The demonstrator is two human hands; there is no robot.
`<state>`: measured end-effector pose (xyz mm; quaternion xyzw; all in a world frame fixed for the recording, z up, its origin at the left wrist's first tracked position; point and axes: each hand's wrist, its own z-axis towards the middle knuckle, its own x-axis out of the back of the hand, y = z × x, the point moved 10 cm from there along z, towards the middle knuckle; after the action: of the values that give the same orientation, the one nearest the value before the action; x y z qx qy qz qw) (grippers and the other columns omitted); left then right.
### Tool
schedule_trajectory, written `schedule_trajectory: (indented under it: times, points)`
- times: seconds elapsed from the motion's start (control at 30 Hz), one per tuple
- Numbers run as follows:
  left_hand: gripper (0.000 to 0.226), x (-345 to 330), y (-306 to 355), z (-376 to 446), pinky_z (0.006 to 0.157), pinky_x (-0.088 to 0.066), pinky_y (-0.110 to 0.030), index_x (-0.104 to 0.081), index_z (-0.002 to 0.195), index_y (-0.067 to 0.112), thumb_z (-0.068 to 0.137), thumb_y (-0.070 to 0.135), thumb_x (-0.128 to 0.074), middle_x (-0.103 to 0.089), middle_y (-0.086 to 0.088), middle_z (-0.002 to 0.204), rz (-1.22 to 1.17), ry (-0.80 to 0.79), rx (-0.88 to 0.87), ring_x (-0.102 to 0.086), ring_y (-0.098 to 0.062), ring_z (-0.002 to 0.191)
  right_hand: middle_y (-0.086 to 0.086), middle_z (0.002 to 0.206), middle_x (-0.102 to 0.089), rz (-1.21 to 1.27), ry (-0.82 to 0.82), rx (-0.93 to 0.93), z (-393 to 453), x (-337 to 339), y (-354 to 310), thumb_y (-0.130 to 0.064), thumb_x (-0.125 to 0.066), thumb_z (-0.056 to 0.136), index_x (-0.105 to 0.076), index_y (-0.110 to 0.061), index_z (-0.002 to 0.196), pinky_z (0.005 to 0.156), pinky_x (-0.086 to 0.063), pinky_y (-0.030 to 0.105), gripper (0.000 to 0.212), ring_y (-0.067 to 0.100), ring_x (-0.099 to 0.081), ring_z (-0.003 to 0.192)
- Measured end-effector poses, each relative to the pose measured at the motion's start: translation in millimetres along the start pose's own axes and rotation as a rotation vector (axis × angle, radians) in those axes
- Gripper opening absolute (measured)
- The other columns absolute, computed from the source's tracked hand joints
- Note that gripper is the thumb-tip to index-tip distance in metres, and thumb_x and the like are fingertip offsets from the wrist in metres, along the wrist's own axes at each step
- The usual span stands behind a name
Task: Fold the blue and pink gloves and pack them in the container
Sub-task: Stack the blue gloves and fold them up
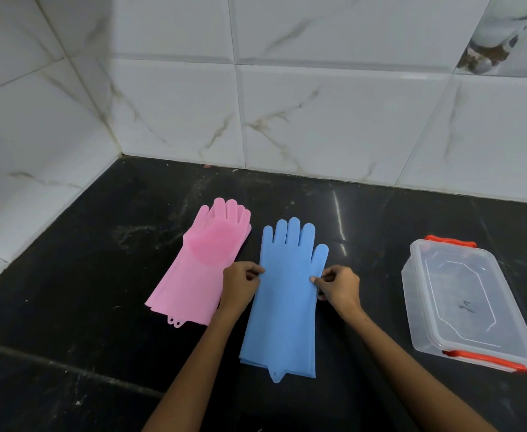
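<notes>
The blue gloves point(287, 294) lie flat and stacked in the middle of the black counter, fingers pointing toward the wall. My left hand point(242, 283) pinches their left edge at mid-length. My right hand point(338, 285) pinches the right edge just below the thumb. The pink gloves point(200, 263) lie flat to the left, slightly tilted, scrubber palm up, untouched. A clear plastic container point(418, 307) with its lid on and orange clips stands at the right.
The black stone counter point(100, 275) meets white marbled wall tiles point(318, 126) at the back and left, forming a corner. A seam crosses the counter near its front left.
</notes>
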<state>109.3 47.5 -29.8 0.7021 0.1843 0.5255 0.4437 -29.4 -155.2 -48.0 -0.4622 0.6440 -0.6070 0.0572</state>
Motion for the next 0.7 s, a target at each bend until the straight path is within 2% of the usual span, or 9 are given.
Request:
schedule_trajectory:
  times: [0.07, 0.17, 0.23, 0.33, 0.43, 0.57, 0.7]
  points:
    - [0.015, -2, 0, -2, 0.069, -0.044, -0.006, -0.073, 0.094, 0.008, 0.082, 0.002, -0.066, -0.068, 0.003, 0.088, -0.017, -0.012, 0.001, -0.062, -0.006, 0.078, 0.012, 0.081, -0.071, -0.019, -0.001, -0.016, 1, 2, 3, -0.01, -0.075, 0.078, -0.063, -0.004, 0.078, 0.055, -0.059, 0.029, 0.013, 0.018, -0.068, 0.062]
    - [0.02, -3, -3, -5, 0.067, -0.046, -0.007, -0.072, 0.095, 0.009, 0.076, 0.004, -0.075, -0.067, 0.003, 0.088, -0.042, -0.031, 0.021, -0.064, -0.009, 0.076, 0.004, 0.078, -0.069, -0.133, 0.015, -0.014, 0, 4, 6, -0.017, -0.074, 0.08, -0.064, -0.013, 0.076, 0.065, -0.06, 0.038, 0.012, 0.021, -0.068, 0.067]
    - [0.024, -3, -7, -7, 0.066, -0.046, -0.008, -0.072, 0.096, 0.008, 0.073, 0.001, -0.076, -0.067, 0.002, 0.09, -0.044, -0.027, 0.048, -0.063, -0.009, 0.075, 0.003, 0.079, -0.068, -0.145, 0.014, -0.013, -2, 1, 6, -0.014, -0.073, 0.08, -0.065, -0.012, 0.075, 0.069, -0.06, 0.039, 0.01, 0.02, -0.067, 0.07]
    - [0.025, -5, -9, -10, 0.062, -0.046, -0.007, -0.072, 0.095, 0.007, 0.072, 0.0, -0.076, -0.067, 0.0, 0.09, -0.064, -0.005, 0.084, -0.063, -0.008, 0.073, 0.007, 0.078, -0.07, -0.135, 0.04, -0.012, 5, 4, -3, -0.009, -0.072, 0.08, -0.067, -0.006, 0.071, 0.066, -0.057, 0.035, 0.011, 0.019, -0.066, 0.068]
    - [0.025, -12, -5, -13, 0.064, -0.048, -0.009, -0.072, 0.095, 0.007, 0.071, -0.001, -0.077, -0.07, -0.003, 0.092, -0.106, 0.003, 0.106, -0.065, -0.011, 0.074, 0.006, 0.079, -0.071, -0.134, 0.086, 0.005, 16, 17, -18, -0.009, -0.069, 0.081, -0.068, -0.007, 0.072, 0.063, -0.048, 0.027, 0.009, 0.018, -0.064, 0.068]
    - [0.025, -13, -2, -22, 0.07, -0.048, -0.013, -0.072, 0.096, 0.005, 0.072, 0.003, -0.078, -0.07, -0.004, 0.092, -0.132, 0.066, 0.112, -0.065, -0.012, 0.076, 0.007, 0.078, -0.069, -0.221, 0.021, 0.001, 16, 17, -14, -0.014, -0.07, 0.082, -0.067, -0.009, 0.078, 0.071, -0.058, 0.037, 0.007, 0.024, -0.067, 0.071]
    - [0.031, -13, -1, -23, 0.066, -0.049, -0.011, -0.07, 0.099, 0.004, 0.069, 0.0, -0.079, -0.068, -0.003, 0.095, -0.134, 0.094, 0.095, -0.064, -0.012, 0.077, 0.008, 0.075, -0.069, -0.206, -0.043, 0.002, 4, 14, -3, -0.013, -0.076, 0.078, -0.068, -0.007, 0.075, 0.07, -0.06, 0.039, 0.011, 0.021, -0.068, 0.068]
